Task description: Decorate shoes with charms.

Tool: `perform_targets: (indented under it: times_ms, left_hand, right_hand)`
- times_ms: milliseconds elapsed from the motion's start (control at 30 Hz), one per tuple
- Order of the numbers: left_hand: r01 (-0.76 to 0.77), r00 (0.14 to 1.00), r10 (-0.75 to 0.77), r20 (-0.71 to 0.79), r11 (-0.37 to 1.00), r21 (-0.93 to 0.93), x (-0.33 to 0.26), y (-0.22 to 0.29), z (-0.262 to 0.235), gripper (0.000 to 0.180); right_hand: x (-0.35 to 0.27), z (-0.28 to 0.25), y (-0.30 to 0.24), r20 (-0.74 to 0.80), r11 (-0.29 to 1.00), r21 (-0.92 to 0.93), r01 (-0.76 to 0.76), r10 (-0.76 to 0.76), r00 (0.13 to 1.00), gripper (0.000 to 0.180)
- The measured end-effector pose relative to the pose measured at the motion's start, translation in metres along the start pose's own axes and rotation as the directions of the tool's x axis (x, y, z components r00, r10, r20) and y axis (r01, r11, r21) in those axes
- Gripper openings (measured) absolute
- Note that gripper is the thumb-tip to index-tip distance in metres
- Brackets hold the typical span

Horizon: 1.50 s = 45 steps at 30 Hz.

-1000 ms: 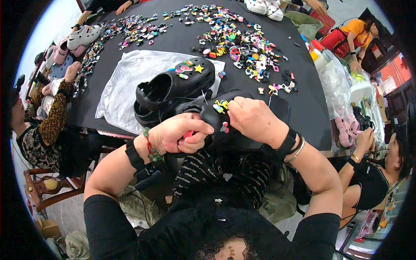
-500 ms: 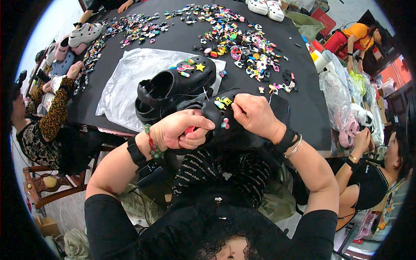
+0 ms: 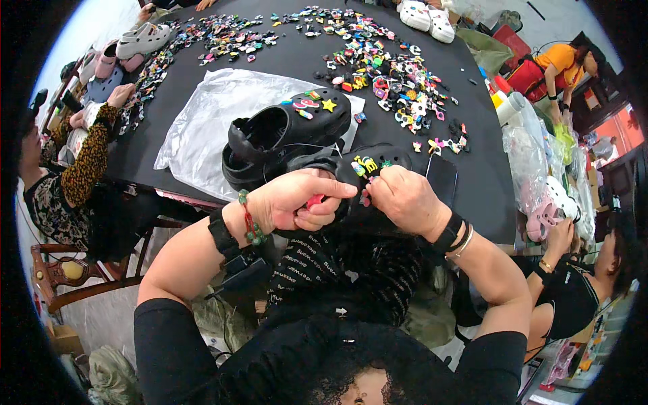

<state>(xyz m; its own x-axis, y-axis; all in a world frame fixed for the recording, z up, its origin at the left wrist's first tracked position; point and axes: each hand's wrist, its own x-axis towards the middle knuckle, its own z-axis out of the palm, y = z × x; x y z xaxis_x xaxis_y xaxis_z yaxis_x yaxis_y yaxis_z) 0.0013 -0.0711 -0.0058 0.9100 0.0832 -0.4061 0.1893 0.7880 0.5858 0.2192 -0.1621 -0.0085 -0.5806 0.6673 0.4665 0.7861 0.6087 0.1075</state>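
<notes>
Close in front of me is a black clog (image 3: 346, 177) with yellow, green and pink charms on its upper. My left hand (image 3: 304, 199) is closed around a small red object (image 3: 315, 201), mostly hidden by the fingers, and its index fingertip rests against this clog. My right hand (image 3: 408, 202) is closed in a pinch over the clog's charms, beside a pink one (image 3: 365, 198); what lies between its fingertips is hidden. Just beyond stands the other black clog (image 3: 260, 138), carrying a yellow star charm (image 3: 329, 106) and several more, partly on a white plastic sheet (image 3: 196, 135).
Piles of colourful shoe charms (image 3: 388, 74) spread over the black table (image 3: 472, 162). A dark phone (image 3: 442, 179) lies right of my right hand. White clogs (image 3: 428, 20) stand at the far edge, more clogs (image 3: 142, 40) at the left. People sit on both sides.
My view has shifted slightly, so the table scene sits a little further right. My right hand's fingertips are now lower, close by the pink charm. The left hand keeps its grip on the red object.
</notes>
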Motion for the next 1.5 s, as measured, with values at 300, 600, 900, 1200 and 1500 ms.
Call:
perform_targets:
  times_ms: [300, 600, 900, 1200, 1500]
  left_hand:
    - [-0.055, 0.998, 0.059, -0.035, 0.993, 0.106, -0.005, -0.005, 0.007, 0.053]
    - [-0.052, 0.998, 0.056, -0.027, 0.990, 0.134, -0.005, -0.007, 0.010, 0.052]
    - [-0.063, 0.995, 0.072, -0.071, 0.990, 0.128, -0.007, -0.011, 0.011, 0.051]
    - [-0.052, 0.993, 0.068, -0.099, 0.986, 0.156, -0.007, -0.011, 0.018, 0.052]
    - [-0.067, 0.994, 0.080, -0.081, 0.987, 0.145, -0.008, -0.015, 0.015, 0.050]
  right_hand:
    - [0.001, -0.017, -0.014, 0.034, 0.823, 0.367, -0.433, 0.454, 0.891, 0.022]
    - [0.000, -0.017, -0.035, -0.048, 0.921, 0.030, -0.388, 0.389, 0.920, 0.019]
    - [0.006, -0.017, -0.040, -0.022, 0.887, 0.067, -0.457, 0.460, 0.888, 0.019]
    - [0.026, -0.037, -0.011, 0.343, 0.929, 0.023, -0.369, 0.339, 0.876, 0.021]
    - [0.017, -0.032, -0.038, 0.151, 0.908, -0.037, -0.416, 0.417, 0.896, 0.014]
